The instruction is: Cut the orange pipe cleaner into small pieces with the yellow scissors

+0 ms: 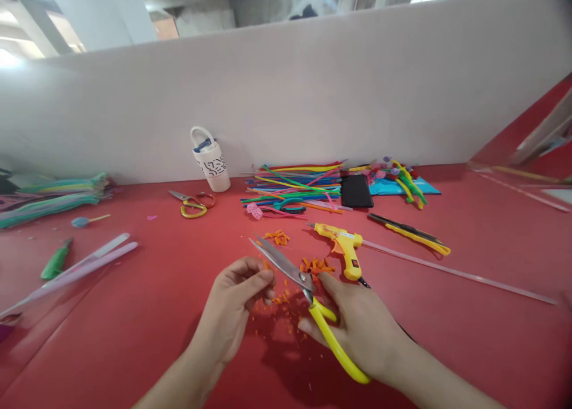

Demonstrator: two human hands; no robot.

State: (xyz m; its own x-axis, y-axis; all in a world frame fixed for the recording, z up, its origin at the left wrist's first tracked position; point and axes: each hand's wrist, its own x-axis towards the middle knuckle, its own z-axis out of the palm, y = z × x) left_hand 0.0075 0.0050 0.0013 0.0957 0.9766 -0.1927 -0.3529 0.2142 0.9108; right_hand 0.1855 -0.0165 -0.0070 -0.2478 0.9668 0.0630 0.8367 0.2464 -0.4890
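Note:
My right hand (pixel 357 328) grips yellow-handled scissors (pixel 308 302); their steel blades point up-left toward my left hand. My left hand (pixel 236 302) is pinched, fingertips together right at the blades, holding a tiny orange piece that I can barely see. Small orange cuttings (pixel 318 265) lie on the red table (pixel 134 337) just past the scissors, with finer orange crumbs (pixel 281 299) scattered between my hands. Another little orange heap (pixel 277 237) sits further back.
A yellow glue gun (pixel 345 249) lies behind my right hand. Further back are a pile of coloured pipe cleaners (pixel 295 186), a black phone (pixel 356 190), a second pair of scissors (pixel 193 205), a white cup (pixel 211 160) and a yellow-black cutter (pixel 409 233). Sticks and green pipe cleaners lie left.

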